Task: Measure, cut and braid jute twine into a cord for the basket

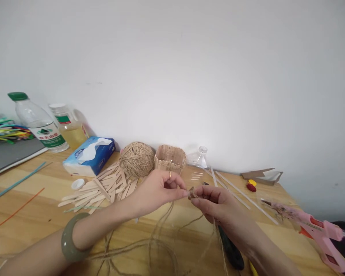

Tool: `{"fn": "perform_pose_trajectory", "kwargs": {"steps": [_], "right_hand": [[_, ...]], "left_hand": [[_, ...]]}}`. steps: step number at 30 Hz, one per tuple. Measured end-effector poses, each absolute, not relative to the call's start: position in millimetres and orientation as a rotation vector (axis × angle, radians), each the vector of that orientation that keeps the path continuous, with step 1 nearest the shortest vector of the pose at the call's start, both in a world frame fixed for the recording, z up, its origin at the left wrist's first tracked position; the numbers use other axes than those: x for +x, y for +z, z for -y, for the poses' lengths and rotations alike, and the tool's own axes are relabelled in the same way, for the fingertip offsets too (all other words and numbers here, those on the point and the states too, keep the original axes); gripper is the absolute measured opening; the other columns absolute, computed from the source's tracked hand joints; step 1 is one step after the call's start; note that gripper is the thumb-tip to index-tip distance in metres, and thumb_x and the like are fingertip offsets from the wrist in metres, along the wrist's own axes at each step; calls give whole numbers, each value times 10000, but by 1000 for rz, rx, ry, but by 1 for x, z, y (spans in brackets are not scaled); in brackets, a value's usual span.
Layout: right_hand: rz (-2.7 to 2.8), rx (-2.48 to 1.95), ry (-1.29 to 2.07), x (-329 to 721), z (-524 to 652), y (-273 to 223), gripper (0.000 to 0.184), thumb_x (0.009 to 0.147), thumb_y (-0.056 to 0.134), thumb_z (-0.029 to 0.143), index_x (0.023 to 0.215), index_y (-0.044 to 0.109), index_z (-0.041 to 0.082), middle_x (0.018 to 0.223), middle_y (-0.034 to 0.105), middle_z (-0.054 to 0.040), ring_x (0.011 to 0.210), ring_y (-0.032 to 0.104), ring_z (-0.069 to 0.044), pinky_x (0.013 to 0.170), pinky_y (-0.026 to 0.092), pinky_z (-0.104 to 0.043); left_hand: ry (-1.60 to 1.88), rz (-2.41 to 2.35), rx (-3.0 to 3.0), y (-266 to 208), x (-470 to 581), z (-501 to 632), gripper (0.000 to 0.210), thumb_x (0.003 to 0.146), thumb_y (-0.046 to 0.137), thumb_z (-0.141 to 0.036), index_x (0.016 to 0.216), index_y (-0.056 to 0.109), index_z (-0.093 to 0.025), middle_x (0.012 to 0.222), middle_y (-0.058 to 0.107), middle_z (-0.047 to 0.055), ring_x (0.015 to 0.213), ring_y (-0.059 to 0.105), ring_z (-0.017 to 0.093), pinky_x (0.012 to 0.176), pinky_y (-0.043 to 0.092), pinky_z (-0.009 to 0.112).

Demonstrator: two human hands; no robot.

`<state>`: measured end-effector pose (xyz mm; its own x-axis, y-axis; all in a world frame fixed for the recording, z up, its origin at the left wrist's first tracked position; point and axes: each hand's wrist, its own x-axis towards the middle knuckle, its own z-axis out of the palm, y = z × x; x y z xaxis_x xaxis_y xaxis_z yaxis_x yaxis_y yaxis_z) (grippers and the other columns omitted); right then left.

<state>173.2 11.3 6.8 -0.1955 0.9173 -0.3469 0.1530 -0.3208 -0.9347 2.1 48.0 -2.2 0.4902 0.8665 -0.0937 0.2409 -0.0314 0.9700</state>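
Observation:
My left hand (167,186) and my right hand (215,201) meet above the table, thumbs and fingers pinched close together. Between them is a small knotted bit of jute twine (192,191), gripped from both sides. Loose strands (158,237) hang from my hands and trail over the wood toward the lower left. Behind the left hand sits a ball of jute twine (137,159). Beside it stands a small basket (170,156) faced with wooden pieces. Under my right hand lies a dark-handled tool (231,251), mostly covered.
Wooden craft sticks (103,188) are heaped left of centre by a tissue pack (89,155). A water bottle (41,126) and a jar (69,128) stand farther left. Clear glue sticks (244,195) lie at right, near a pink glue gun (313,226). A cut bottle top (201,157) rests against the wall.

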Motion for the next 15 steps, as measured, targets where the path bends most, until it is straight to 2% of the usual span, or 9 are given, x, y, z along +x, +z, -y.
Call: {"fn": "perform_pose_trajectory", "kwargs": {"steps": [4,9,15], "right_hand": [[1308,-1453,1556,171,-10,9,197,639,627,324,662,529,154,553,385,47,456,229,-49,439,130,-223],[1359,-1431,1510,173,-10,8,87,647,550,225,639,487,166,553,451,41,476,291,-63,457,200,-213],[1502,-1427,1275,174,-8,5,79,656,532,226,632,494,162,581,440,34,560,387,-91,515,282,-207]], "left_hand": [[666,-983,1507,-5,2,-48,188,687,613,-332,715,573,-151,510,411,-62,462,346,65,433,263,192],[632,-915,1477,-6,1,-46,192,716,582,-337,736,531,-153,540,439,-58,460,386,64,427,303,183],[594,-918,1603,-2,1,-44,225,721,584,-340,825,596,-142,521,380,-72,475,340,54,440,260,175]]}}
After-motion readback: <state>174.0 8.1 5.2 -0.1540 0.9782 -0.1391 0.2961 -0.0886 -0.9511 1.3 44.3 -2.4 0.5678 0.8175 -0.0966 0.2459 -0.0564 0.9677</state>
